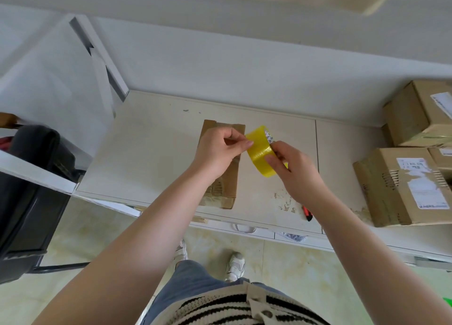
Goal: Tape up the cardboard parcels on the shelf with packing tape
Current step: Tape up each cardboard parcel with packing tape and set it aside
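The right hand grips a roll of yellow packing tape, fingers curled round its near side, and holds it in the air above the counter. The left hand meets the roll from the left, thumb and forefinger pinched together at its outer face, apparently on the loose end of the tape; whether the end is already lifted cannot be told.

A flat cardboard parcel lies on the counter directly under the left hand and just left of the roll. Its long axis runs from the near counter edge away toward the wall, while the roll sits beside its far half. The left hand is thus the nearer to the parcel.

Judged from this layout, the coming move is to draw a length of tape out and lay it along that axis.

Larger boxes stand stacked at the right end of the counter, well apart from the hands. A red-handled cutter lies near the counter's front edge, beneath the right forearm.
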Tool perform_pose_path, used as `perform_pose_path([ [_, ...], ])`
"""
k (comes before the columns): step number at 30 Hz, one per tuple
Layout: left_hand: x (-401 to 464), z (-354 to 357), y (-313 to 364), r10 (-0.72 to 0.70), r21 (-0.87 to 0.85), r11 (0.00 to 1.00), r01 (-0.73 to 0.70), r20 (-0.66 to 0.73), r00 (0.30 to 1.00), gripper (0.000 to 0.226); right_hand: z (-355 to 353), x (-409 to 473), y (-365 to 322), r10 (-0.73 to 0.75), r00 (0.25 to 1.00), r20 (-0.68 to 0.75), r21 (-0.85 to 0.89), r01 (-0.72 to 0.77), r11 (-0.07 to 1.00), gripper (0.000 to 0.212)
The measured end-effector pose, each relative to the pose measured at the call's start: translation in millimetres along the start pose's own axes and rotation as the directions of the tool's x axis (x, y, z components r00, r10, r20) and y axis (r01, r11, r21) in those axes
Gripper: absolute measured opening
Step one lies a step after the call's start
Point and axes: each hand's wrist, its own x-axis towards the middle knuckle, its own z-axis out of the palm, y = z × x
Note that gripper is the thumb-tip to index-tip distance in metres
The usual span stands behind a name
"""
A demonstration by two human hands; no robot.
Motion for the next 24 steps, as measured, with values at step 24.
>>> perform_pose_path([
  [24,5,-10,10,-0.170,-0.156,0.970,0.189,0.125,0.977,0.010,-7,9,-5,-0.018,1.000,0.003,-0.084,0.019,0.996,0.015],
])
